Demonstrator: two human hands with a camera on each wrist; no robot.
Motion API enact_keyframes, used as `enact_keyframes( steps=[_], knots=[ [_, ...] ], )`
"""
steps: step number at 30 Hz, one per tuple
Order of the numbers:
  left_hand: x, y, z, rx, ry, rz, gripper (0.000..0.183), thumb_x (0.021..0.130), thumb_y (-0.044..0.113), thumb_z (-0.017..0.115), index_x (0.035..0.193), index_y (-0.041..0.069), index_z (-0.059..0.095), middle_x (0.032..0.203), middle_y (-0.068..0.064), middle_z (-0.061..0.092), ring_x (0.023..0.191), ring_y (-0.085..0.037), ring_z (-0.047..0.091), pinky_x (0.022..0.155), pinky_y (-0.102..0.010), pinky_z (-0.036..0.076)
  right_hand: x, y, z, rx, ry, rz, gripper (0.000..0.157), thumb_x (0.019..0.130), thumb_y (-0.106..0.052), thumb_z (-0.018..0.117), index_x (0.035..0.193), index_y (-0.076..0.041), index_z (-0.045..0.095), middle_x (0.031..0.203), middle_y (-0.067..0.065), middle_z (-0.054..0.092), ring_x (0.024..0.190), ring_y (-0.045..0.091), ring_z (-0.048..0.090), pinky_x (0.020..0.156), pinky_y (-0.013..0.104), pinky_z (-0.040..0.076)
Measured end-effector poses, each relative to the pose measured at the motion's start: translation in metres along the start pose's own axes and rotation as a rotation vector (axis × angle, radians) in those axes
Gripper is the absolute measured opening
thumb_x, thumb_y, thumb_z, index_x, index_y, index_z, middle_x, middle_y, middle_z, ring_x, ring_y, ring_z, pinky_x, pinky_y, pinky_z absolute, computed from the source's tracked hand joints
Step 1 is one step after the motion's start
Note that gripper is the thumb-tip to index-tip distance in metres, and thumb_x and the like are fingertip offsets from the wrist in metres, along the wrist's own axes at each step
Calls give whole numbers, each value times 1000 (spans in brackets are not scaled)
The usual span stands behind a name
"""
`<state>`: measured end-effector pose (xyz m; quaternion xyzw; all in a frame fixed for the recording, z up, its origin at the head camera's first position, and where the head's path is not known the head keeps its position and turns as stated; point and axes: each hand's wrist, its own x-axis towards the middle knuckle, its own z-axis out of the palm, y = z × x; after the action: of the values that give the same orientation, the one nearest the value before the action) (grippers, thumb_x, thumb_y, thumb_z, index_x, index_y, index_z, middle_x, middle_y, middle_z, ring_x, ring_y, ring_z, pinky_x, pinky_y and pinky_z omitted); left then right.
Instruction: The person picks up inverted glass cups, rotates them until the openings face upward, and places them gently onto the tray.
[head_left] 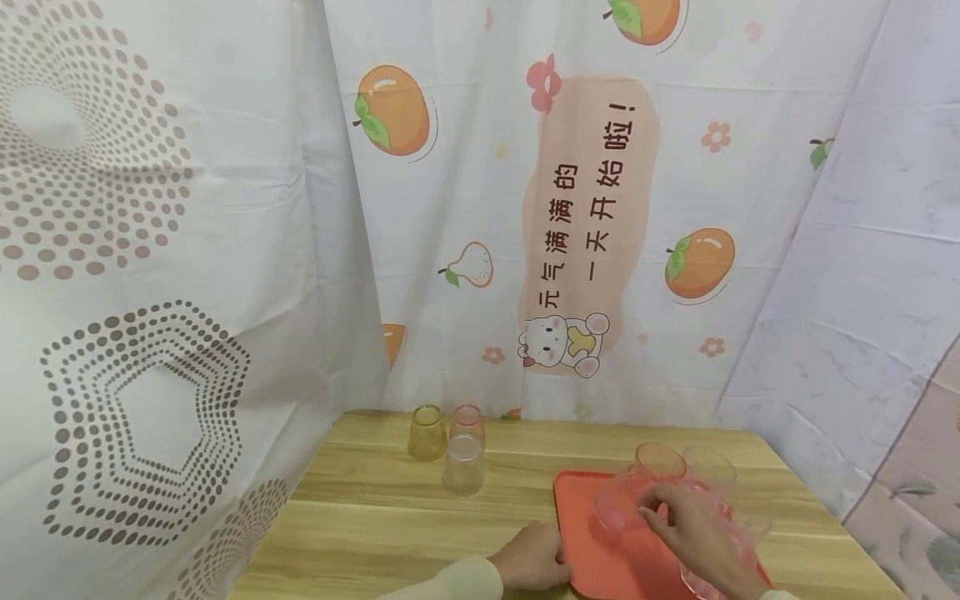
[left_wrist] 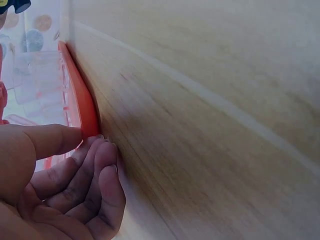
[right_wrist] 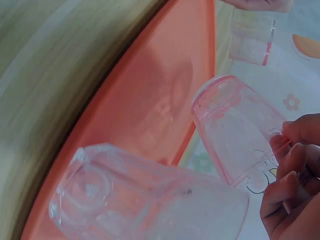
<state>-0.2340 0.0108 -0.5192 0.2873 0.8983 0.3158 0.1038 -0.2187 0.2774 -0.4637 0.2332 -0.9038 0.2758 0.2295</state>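
Observation:
My right hand [head_left: 693, 525] pinches the rim of a clear pink-tinted cup [right_wrist: 237, 127] between thumb and fingers. In the head view this cup [head_left: 621, 502] is tilted over the red tray [head_left: 607, 567]. My left hand [head_left: 531, 557] grips the tray's left edge, thumb on one side and curled fingers on the other, as the left wrist view shows at the orange-red rim [left_wrist: 82, 107]. A second clear cup [right_wrist: 150, 195] stands on the tray close to my right hand. Other cups on the tray are partly hidden behind that hand.
At the tray's back right stand an orange-rimmed cup [head_left: 660, 461] and a clear cup [head_left: 710, 465]. Left of the tray, a yellow cup [head_left: 427, 435], a pink cup [head_left: 468, 419] and a clear cup [head_left: 463, 468] group on the wooden table [head_left: 375, 508]. Patterned curtains [head_left: 465, 183] enclose the table.

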Motion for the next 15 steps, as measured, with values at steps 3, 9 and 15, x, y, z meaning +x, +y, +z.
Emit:
enact_keyframes(
  steps=[3,9,15],
  knots=[
    [1,-1,2,1,6,4,51,87,12,76,46,15,46,39,13,32,35,0,25,37,-17,20,-1,4,-1,-52,28,-25,24,81,-1,83,85,-22,71,81,-20,64,64,-5,45,56,23,43],
    [5,-5,5,42,16,38,52,87,12,76,46,15,44,39,14,29,35,2,23,36,-15,18,-2,11,-4,-161,80,-104,30,73,3,86,82,-21,71,81,-18,63,70,-4,51,58,23,46],
    [6,-7,5,59,13,43,51,87,13,77,46,15,46,39,14,30,35,2,23,36,-15,18,-2,23,-3,-216,137,-247,36,63,3,90,78,-22,68,79,-19,60,70,-1,54,60,18,44]
  ],
)
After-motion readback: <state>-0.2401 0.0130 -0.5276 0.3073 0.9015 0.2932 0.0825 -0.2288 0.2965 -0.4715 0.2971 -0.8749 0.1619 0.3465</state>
